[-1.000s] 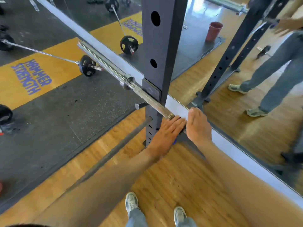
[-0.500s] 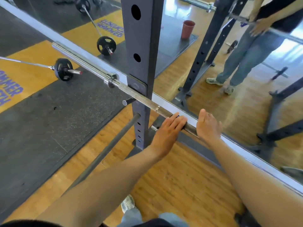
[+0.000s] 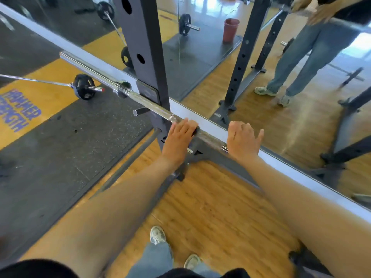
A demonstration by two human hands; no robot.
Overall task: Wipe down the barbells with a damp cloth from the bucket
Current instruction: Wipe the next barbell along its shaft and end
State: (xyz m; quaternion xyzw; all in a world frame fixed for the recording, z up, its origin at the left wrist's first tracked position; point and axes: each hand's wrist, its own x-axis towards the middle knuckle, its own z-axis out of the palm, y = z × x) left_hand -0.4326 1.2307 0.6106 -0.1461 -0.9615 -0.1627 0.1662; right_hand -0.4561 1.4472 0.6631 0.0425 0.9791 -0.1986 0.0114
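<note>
- So, both my hands sit on one barbell (image 3: 156, 106) running from upper left to center right, racked on the dark upright (image 3: 144, 49).
- Left hand (image 3: 177, 140) lies over the bar, fingers curled onto it.
- Right hand (image 3: 242, 140) curls over the bar too, thumb out.
- One red bucket (image 3: 231, 30) stands at upper center, mirrored.
- Two more loaded bars lie upper left.

The person has bare forearms, dark short sleeves (image 3: 36, 267), faded blue jeans (image 3: 156, 259) — and pale, worn sneakers (image 3: 158, 235).
</note>
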